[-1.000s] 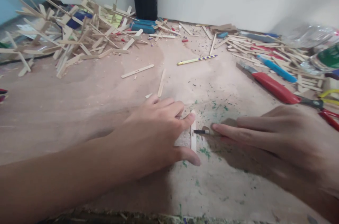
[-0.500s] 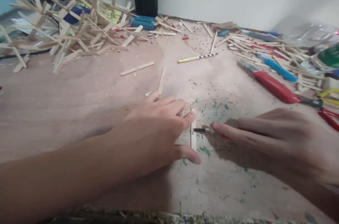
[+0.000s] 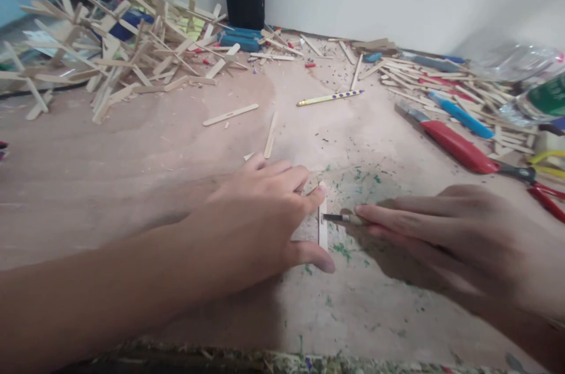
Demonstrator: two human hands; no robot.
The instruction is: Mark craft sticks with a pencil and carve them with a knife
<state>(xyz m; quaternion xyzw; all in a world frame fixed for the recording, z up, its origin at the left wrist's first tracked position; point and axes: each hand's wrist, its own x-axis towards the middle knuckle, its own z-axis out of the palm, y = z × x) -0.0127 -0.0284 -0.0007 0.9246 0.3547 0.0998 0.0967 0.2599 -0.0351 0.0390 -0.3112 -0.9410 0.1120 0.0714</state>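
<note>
A wooden craft stick point(image 3: 323, 234) lies upright in view on the worktop. My left hand point(image 3: 269, 215) pins it down, its index finger near the far end and its thumb by the near end. Pinched in my right hand point(image 3: 459, 238) is a small carving chisel point(image 3: 339, 218), index finger stretched along its handle. The chisel's dark flat blade touches the stick's middle from the right, where a small cut mark shows. Most of the handle is hidden under my fingers.
Joined craft sticks point(image 3: 128, 62) are heaped at the back left. A slotted stick point(image 3: 230, 115) and a yellow pencil point(image 3: 330, 98) lie beyond my hands. To the right are a red-handled tool point(image 3: 461, 144), a blue cutter point(image 3: 461, 115), loose sticks and a plastic bottle point(image 3: 542, 97). Green shavings dot the worktop.
My right hand has shifted and tilted slightly, so more of the chisel's handle shows. The blade stays at the stick's middle, and my left hand stays in place.
</note>
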